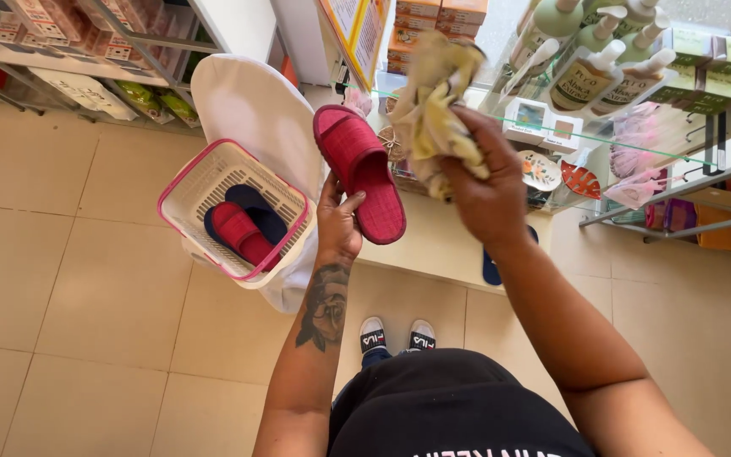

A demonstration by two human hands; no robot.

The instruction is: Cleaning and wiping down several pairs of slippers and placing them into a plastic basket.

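Note:
My left hand point(338, 222) grips a red slipper point(360, 169) by its edge and holds it up, sole side toward me. Beside it, my right hand point(486, 188) is closed on a crumpled yellow cloth point(433, 110), raised just right of the slipper. To the left, a white basket with a pink rim point(181, 182) sits on a white stool point(251, 106). Inside the basket lie a second red slipper point(240, 233) and a dark blue one point(257, 205).
Glass shelves point(636, 144) at the right carry pump bottles point(585, 72), green boxes and small dishes. A rack of boxed goods point(69, 42) lines the upper left. Beige floor tiles point(69, 322) spread below, and my feet point(395, 337) stand on them.

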